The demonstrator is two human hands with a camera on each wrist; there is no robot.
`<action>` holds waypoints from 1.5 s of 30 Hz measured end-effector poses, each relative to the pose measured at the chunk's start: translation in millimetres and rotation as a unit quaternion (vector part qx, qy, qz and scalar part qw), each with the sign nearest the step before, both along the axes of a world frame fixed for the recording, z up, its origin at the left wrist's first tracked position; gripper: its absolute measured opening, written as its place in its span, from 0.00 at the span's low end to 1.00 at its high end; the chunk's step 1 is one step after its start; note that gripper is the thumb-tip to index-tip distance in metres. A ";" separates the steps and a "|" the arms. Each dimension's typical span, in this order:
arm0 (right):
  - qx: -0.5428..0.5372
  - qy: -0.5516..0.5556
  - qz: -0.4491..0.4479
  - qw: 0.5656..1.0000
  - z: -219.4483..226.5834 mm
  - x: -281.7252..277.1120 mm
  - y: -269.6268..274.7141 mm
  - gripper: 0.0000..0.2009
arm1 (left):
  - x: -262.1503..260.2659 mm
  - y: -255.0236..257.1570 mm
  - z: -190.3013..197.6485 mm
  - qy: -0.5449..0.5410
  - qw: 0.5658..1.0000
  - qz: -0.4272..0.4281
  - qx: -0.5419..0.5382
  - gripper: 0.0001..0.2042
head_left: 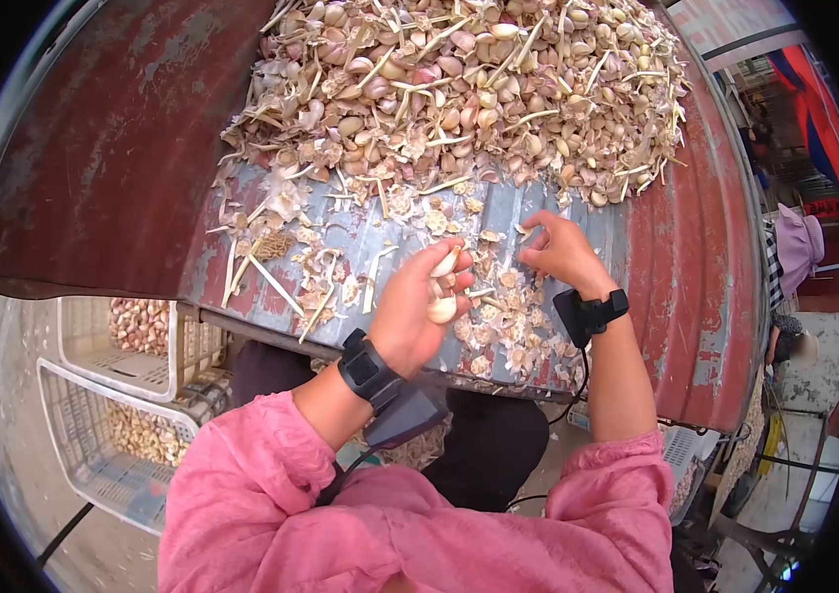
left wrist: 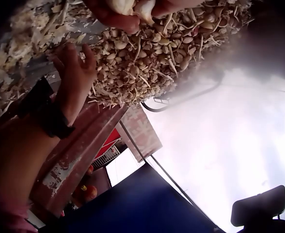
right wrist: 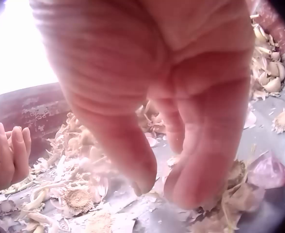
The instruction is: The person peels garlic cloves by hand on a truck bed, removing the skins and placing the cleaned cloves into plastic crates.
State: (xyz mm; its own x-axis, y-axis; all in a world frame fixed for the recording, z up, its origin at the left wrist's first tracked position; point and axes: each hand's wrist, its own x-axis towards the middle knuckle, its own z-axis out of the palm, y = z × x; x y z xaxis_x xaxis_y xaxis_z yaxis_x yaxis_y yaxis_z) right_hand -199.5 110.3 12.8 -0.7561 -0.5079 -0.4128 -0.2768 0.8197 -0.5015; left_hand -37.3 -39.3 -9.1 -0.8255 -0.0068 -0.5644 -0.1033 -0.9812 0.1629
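Several pale garlic cloves (head_left: 442, 308) lie in the left hand (head_left: 415, 308), palm up, with its fingers curled round them above the front part of the metal sheet. In the left wrist view, cloves (left wrist: 145, 9) show between that hand's fingers. Off to its right, the right hand (head_left: 560, 255) hangs over scattered skins, thumb and fingers bent and apart. The right wrist view shows the right hand (right wrist: 157, 97) close up, a gap between thumb and fingertips and no clove there. Dry root discs (right wrist: 78, 200) and papery skins (right wrist: 268, 171) lie below it.
A large heap of garlic cloves and stalks (head_left: 459, 89) covers the back of the corrugated metal sheet (head_left: 671, 296). Plastic crates (head_left: 123, 474) holding cloves stand on the ground at left. Another crate (head_left: 681, 450) is at lower right. A purple hat (head_left: 799, 242) shows at far right.
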 end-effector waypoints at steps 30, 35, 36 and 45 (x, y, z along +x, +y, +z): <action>-0.270 -0.162 -0.116 0.942 7.2 17.6 8.0 0.10 | -4.1 14.4 -5.9 -0.024 0.999 -0.005 -0.026 0.11; -0.274 -0.263 -0.049 0.924 47.8 46.9 -18.0 0.12 | -5.0 18.8 -15.1 0.065 0.997 -0.034 0.014 0.15; -0.247 -0.214 -0.041 0.944 46.7 40.8 -25.1 0.11 | -5.7 17.5 -13.5 0.065 0.997 -0.033 0.013 0.15; -0.040 0.316 0.015 0.948 -50.5 -69.4 -46.6 0.10 | -9.8 9.8 -10.2 0.029 0.999 -0.023 0.026 0.13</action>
State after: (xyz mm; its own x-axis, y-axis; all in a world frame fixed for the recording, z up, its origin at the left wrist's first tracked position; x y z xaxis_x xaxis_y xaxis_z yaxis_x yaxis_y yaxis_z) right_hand -268.9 63.7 -37.6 -0.8243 -0.5433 0.1590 -0.5651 0.7733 -0.2875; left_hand -47.1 -29.5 -19.3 -0.8560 0.0599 -0.5134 -0.1398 -0.9831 0.1183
